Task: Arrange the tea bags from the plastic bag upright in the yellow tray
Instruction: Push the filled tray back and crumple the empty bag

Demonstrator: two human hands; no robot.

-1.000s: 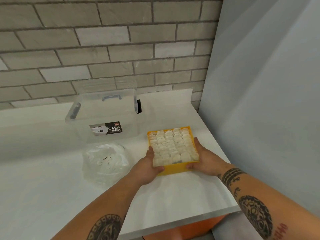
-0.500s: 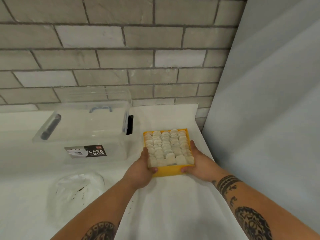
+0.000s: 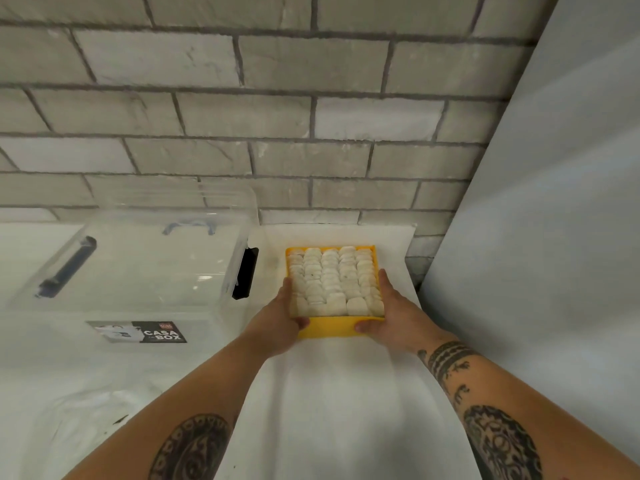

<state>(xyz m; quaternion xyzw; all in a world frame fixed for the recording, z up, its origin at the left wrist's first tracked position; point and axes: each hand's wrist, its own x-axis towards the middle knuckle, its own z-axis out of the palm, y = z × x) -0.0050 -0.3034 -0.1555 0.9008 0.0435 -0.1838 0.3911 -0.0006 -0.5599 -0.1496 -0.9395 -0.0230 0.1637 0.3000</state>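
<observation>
Yellow tray (image 3: 329, 330) held by left hand (image 3: 275, 327), right hand (image 3: 398, 320).

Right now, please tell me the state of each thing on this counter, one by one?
Yellow tray: full, held by both hands.
Tea bags: upright in rows, filling the tray.
Left hand: grips the tray's left near corner.
Right hand: grips the tray's right near corner.
Clear box: lid on.
Plastic bag: lying crumpled; contents unclear.

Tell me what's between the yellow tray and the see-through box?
In the head view: bare white countertop, plus the left hand holding the yellow tray by its near corner. The see-through box has a black latch facing the tray, not touching.
</observation>
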